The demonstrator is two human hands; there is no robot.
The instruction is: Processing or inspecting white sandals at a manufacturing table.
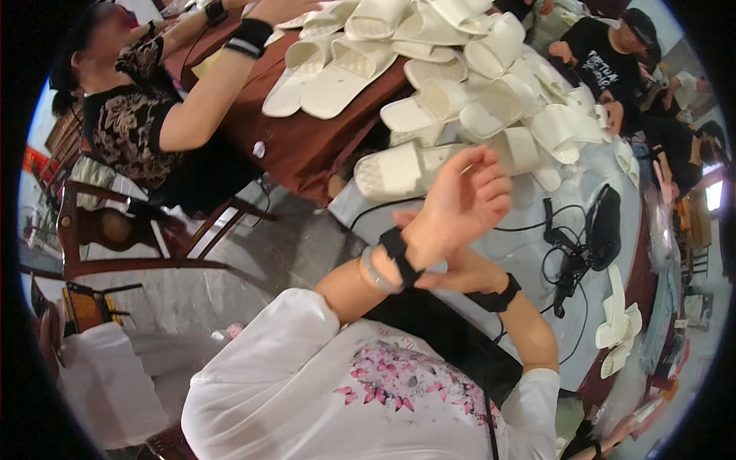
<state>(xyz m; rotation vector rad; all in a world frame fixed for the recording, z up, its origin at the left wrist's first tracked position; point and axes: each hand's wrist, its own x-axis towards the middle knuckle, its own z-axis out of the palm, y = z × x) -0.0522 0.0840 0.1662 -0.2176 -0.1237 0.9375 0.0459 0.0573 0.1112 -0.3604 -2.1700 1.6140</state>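
My left hand (468, 198) is raised over the near part of the table, palm turned up. Its fingers curl loosely, stand apart and hold nothing. Around that wrist sit a black strap (401, 259) and a silver bracelet (376, 270). My right hand (466, 271) reaches under and around the left wrist, its fingers closed at the strap; the wrist hides part of its grip. A second black band (502, 295) circles my right wrist. Just beyond my left hand lies a cream slipper (391, 175).
Many cream slippers (429, 100) are heaped across the table. Black cables (563, 257) and a dark pouch-like item (604, 228) lie to the right, with more slippers (618, 326) nearby. A person (138, 130) works at the left near a wooden chair (115, 226); others (606, 65) are at the far right.
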